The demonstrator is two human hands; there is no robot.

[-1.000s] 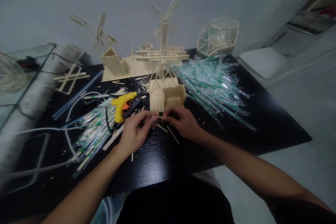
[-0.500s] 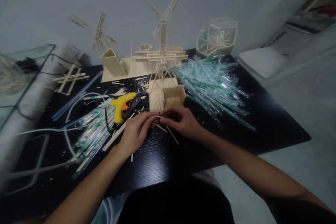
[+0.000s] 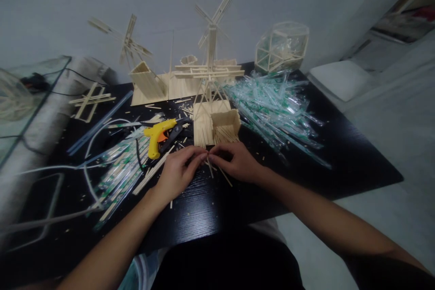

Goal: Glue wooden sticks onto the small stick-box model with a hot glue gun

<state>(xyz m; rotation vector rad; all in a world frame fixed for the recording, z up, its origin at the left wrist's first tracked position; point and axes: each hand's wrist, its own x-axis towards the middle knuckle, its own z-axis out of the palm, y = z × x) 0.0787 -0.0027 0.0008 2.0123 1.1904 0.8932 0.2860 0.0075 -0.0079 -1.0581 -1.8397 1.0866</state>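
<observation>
So, both hands are just short of the middle of the table (image 3: 193, 222), toward the near edge, fingertips almost meeting. Left hand (image 3: 178, 167) has thumb and fingers pinched on a thin stick (image 3: 208, 154), and the right hand (image 3: 238, 161) is pinching it too, right up against the left. Barely any of it shows between the fingers, so I can't tell if it's whole. A loose stick (image 3: 226, 176) lies on the table just under the right hand, pointing toward the near edge.

Right behind the hands there's a windmill (image 3: 211, 72) on a flat base (image 3: 203, 113), with an open box (image 3: 226, 120) at the base's near right corner and more sticks inside it. The yellow glue gun (image 3: 158, 136) lies just left of that, near the left hand. Further toward the left edge is a spread of wrapped sticks (image 3: 118, 172). Over by the right edge there's a big heap of clear wrappers (image 3: 278, 104), and at the far right corner sits a faceted frame (image 3: 282, 47). Another windmill (image 3: 147, 84) stands along the far edge, left side.
</observation>
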